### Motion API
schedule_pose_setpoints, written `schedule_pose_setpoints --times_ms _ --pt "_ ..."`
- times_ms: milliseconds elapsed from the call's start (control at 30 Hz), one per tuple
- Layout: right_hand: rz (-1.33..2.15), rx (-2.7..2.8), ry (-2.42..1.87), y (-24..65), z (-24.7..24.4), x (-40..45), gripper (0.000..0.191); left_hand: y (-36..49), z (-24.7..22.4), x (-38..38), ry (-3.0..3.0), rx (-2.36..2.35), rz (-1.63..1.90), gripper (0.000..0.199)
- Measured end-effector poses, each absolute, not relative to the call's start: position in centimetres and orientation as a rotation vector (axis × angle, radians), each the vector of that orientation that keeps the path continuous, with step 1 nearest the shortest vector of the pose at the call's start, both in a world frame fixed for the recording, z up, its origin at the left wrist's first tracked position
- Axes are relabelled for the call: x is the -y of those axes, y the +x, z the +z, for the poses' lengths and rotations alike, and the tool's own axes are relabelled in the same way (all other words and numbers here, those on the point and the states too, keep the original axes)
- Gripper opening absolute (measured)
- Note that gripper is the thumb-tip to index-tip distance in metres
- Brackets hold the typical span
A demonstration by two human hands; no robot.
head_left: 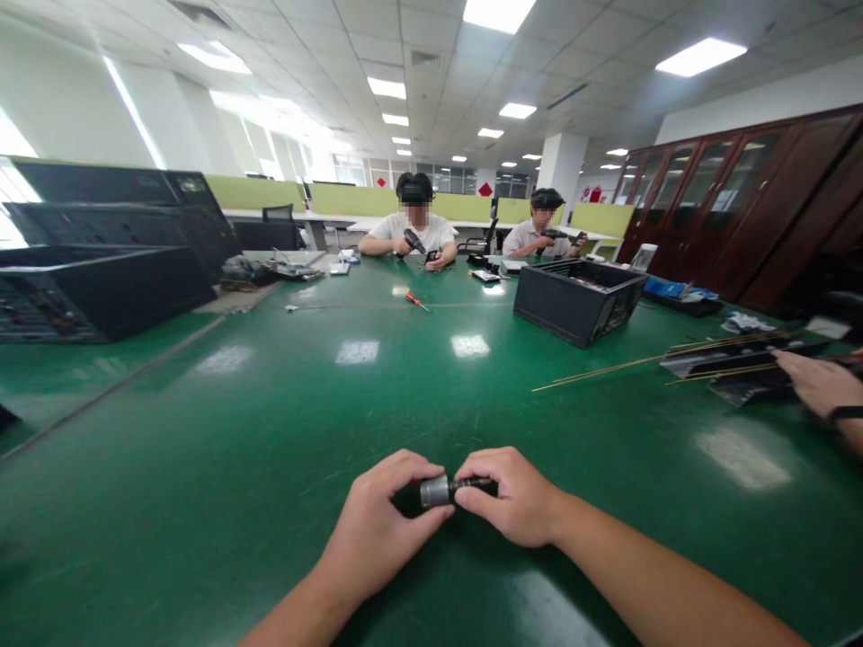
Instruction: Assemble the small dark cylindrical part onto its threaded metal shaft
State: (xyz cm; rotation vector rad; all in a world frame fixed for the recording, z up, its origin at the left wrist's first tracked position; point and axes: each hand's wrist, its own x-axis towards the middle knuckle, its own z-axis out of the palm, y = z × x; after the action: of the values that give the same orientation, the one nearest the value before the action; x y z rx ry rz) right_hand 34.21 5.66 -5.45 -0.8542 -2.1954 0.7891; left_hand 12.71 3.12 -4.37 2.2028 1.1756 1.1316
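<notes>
Near the front middle of the green table (270, 422), my left hand (384, 517) holds a short silver cylinder (435, 491) between thumb and fingers. My right hand (516, 499) pinches a thin dark shaft (475, 483) that meets the cylinder's right end. Both hands are close together, just above or on the table; whether they touch it cannot be made out. The far end of the shaft shows in part beside the right fingers.
An orange screwdriver (416, 301) lies further back. A black computer case (573, 301) stands back right, another (114, 292) at left. Two people (411, 229) (539, 229) hold drills across the table. At right another person's hand (815, 382) touches dark metal parts and thin rods (607, 368).
</notes>
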Motion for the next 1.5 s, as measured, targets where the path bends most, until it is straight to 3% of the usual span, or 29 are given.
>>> schedule_pose_setpoints --times_ms 1500 --pt "0.717 2.166 -0.864 34.11 -5.37 -5.25 0.012 12.63 -4.07 -2.66 2.144 -1.184 1.107 0.027"
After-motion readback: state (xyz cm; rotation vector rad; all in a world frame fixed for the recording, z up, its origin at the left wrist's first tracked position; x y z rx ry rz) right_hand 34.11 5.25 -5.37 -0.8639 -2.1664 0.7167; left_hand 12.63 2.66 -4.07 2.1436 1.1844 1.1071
